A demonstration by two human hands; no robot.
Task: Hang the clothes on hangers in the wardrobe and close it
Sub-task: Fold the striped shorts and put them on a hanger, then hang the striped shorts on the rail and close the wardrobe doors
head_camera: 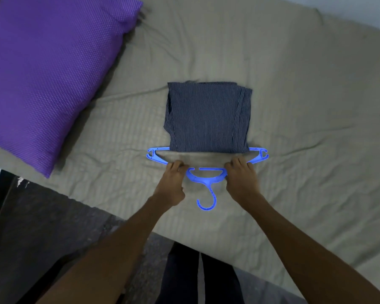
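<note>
On the bed [294, 106], far left: purple pillow [48, 73], well apart from my hands.
Left grip [170, 183]: my fingers curled round the hanger's left arm.
Hanger [206, 178]: blue, flat on the bed, hook toward me, held between both my hands.
Garment [207, 117]: folded striped cloth, just beyond my hands, its near edge over the hanger's bar.
Right grip [241, 176]: my fingers curled round the hanger's right arm.

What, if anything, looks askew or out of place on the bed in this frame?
Nothing stands out. The folded striped garment lies squarely over the bar of the blue hanger, flat on the bed sheet. The left hand and right hand grip the hanger evenly. The purple pillow lies aside; the sheet is only wrinkled.
</note>
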